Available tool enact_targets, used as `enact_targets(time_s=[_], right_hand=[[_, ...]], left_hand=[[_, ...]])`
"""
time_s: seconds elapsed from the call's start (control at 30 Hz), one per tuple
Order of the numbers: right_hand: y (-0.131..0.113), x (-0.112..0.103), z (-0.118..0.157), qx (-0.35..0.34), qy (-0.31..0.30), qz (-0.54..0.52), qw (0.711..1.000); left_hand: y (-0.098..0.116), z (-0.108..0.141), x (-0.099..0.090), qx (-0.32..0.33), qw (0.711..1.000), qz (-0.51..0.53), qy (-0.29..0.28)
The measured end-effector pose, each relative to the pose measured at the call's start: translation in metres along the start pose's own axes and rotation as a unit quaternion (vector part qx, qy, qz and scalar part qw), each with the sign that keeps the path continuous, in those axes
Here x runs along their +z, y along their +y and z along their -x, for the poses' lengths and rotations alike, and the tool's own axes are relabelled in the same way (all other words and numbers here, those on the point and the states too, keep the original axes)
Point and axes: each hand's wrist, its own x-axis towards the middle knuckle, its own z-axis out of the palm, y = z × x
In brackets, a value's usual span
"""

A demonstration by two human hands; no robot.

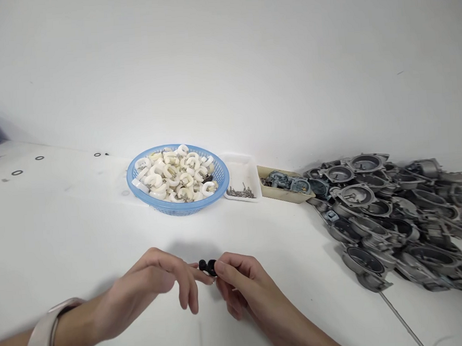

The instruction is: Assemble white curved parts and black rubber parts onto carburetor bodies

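Right hand (247, 281) has a black part (211, 268) pinched; left hand (151, 279) is loosely open, fingertip right at it. Basket (180, 209) sits past the fingers.

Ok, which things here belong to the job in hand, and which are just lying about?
In the job:
- black part, held in the right hand

Seemingly lying about, untouched:
- blue basket of white pieces
- white tray
- beige bin
- grey metal parts
- dark rings
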Motion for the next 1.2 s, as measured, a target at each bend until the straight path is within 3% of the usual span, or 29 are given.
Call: enact_targets(time_s=[0.17,0.43,0.93,1.2], right_hand=[[0.0002,0.0009,0.0007,0.007,-0.018,-0.016,1.0],[-0.0031,0.0021,0.001,0.034,-0.032,-0.016,0.999],[-0.006,0.005,0.0028,0.021,-0.05,-0.029,0.998],[-0.0068,0.0058,0.004,0.011,-0.045,-0.05,0.998]], left_hand=[[-0.0023,-0.0006,0.0005,-0.021,0.993,0.114,0.007],[-0.0052,-0.0017,-0.0031,-0.052,0.978,0.203,0.012],[-0.0051,-0.0025,-0.0051,-0.083,0.965,0.25,0.005],[-0.0059,-0.0045,-0.0053,-0.064,0.959,0.277,-0.004]])
